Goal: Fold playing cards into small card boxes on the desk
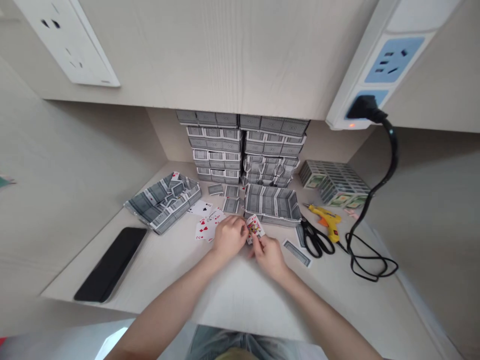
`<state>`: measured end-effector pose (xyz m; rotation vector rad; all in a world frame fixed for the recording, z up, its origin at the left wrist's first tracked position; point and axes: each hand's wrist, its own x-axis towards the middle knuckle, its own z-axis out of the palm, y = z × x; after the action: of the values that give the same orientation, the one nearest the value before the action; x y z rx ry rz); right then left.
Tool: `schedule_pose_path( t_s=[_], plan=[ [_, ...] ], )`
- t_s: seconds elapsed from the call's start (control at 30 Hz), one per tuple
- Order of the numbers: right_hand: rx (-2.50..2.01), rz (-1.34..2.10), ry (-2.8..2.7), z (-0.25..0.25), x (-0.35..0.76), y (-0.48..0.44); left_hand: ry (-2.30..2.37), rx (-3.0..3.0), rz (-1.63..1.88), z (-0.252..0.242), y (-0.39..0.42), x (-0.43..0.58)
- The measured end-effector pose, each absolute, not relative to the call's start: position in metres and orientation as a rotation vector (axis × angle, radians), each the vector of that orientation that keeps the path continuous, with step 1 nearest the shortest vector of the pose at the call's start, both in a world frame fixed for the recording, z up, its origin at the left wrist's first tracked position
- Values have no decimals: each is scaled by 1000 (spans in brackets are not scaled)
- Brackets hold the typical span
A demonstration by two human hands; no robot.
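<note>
A playing card with a court figure (254,225) stands tilted between my hands, face toward me. My right hand (270,254) pinches its lower edge between thumb and fingers. My left hand (229,235) is closed at its left edge, fingertips pressed together on it. Just left of that hand, several loose playing cards (204,229) lie face up, overlapping. Beyond my hands is an open box made of grey-backed cards (272,202). A few folded card pieces (231,205) lie beside it.
Stacked card boxes (217,145) rise at the back. Left are another card tray (161,225) and a black phone (112,265). Right are black scissors (317,240), a yellow glue gun (330,220) with its cord, a narrow card strip (297,253) and wrapped card packs (337,182). A power strip (378,70) hangs above.
</note>
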<state>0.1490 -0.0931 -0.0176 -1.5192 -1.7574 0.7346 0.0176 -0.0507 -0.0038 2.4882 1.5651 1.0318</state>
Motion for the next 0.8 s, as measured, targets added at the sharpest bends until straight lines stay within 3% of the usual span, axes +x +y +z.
schedule_pose_path(
  t_s=[0.13, 0.27, 0.43, 0.6, 0.8],
  plan=[
    [-1480, 894, -1543, -14, 153, -88, 1456, 2469, 1020, 3, -54, 19],
    [-1395, 1094, -1326, -4, 163, -81, 1218, 1835, 1052, 10, -51, 15],
    [-1322, 1233, -1380, 6, 170, -79, 868, 1124, 854, 16, -43, 7],
    [-1337, 1265, -1458, -2, 171, -81, 728, 935, 692, 12, -40, 0],
    [-1420, 1210, -1480, -11, 168, -80, 875, 952, 691, 2, -37, 1]
  ],
)
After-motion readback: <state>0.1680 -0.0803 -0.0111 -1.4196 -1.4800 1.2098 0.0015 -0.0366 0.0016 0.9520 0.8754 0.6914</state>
